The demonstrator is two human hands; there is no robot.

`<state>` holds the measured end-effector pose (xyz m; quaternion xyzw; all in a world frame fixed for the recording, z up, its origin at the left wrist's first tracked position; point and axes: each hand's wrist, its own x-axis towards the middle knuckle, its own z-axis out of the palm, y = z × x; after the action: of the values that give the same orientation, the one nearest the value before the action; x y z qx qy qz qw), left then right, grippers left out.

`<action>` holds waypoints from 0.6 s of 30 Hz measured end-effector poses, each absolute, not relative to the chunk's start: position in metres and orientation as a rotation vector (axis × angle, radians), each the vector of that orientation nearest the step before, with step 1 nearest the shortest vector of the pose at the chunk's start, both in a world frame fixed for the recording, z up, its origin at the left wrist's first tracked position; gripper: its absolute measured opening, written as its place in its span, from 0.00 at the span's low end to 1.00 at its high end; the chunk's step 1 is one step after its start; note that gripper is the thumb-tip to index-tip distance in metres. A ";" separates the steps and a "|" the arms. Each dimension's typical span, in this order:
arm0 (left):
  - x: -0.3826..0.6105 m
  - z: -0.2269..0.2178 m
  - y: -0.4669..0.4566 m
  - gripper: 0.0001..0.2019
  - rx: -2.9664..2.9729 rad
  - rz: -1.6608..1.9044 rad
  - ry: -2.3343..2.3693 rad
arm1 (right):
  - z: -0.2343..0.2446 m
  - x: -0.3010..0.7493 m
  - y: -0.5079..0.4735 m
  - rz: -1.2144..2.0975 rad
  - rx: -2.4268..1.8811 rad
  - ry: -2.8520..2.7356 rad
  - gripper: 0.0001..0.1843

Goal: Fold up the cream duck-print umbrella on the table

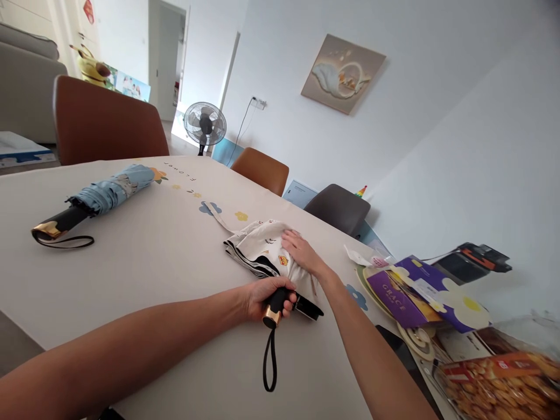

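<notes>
A white folding umbrella with small printed figures lies on the table, its canopy loosely folded and its strap stretched toward the far side. My left hand is closed round its black handle, which has a gold end and a hanging black wrist loop. On top of the canopy my right hand rests flat with fingers stretched out. A rolled light-blue umbrella with a black and gold handle lies apart at the left.
The white tablecloth has printed flowers. To the right are a purple box, a dark flat device and a clear pack of brown food. Chairs stand along the far side, with a fan behind.
</notes>
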<state>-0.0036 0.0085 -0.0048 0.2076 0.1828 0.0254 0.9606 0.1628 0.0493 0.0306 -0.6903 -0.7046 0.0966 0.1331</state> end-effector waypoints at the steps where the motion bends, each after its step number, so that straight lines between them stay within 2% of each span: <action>1: -0.004 -0.005 0.009 0.06 0.410 0.043 0.365 | 0.030 0.162 0.063 0.294 -2.098 -2.067 0.24; 10: -0.002 -0.004 0.012 0.04 0.303 0.074 0.371 | 0.016 0.149 0.106 0.404 -2.242 -2.210 0.35; 18: -0.003 -0.003 0.009 0.03 0.298 0.073 0.382 | 0.017 0.149 0.099 0.365 -2.222 -2.142 0.32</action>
<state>-0.0033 0.0094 -0.0026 0.1474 0.1891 0.0359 0.9702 0.1492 0.0988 0.0171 -0.7148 -0.6892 0.1174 0.0168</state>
